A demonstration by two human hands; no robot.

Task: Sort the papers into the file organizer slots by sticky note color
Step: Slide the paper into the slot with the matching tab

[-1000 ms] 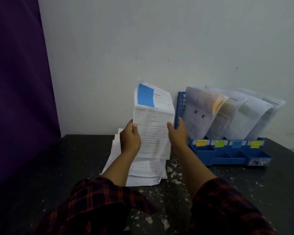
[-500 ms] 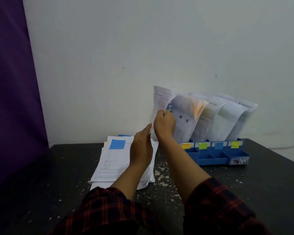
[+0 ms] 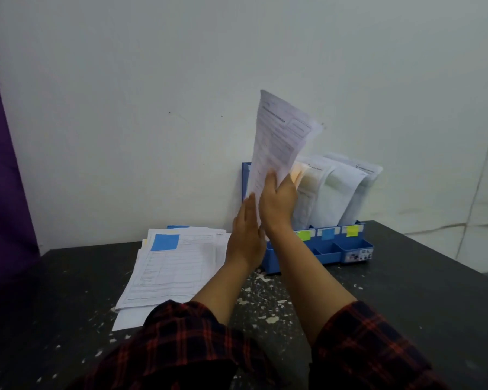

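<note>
Right hand [image 3: 276,201] fingers clamped on a thin, floppy paper's [image 3: 279,136] lower edge above the blue file organizer [image 3: 319,250] — likely to bend unless supported low; left hand [image 3: 245,235] flat, fingers together, empty.

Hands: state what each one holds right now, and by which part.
The right hand grips a sheet of paper by its lower end, upright over the file organizer. The left hand is open beside it, gripping nothing.
</note>
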